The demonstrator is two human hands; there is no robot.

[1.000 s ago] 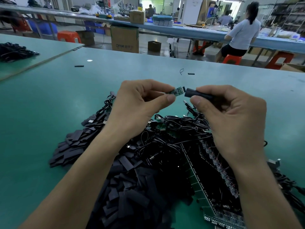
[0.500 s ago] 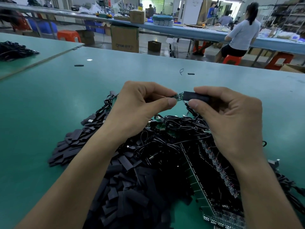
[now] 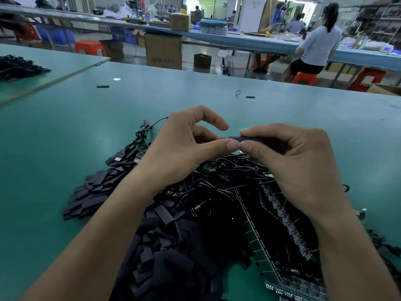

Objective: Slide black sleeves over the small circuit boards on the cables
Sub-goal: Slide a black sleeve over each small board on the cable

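Pinching a smooth black sleeve (image 3: 251, 139) (right hand (image 3: 299, 166)) and its thin cable (image 3: 223, 138) (left hand (image 3: 184, 148)), the hands touch thumb-tips.

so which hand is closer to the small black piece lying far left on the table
Left. The left hand sits nearer the camera and to the right of the black piece; the right hand is further right, past the left hand.

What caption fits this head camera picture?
Left hand pinches a cable, right hand pinches its black sleeve, above heaped sleeves on a green table.
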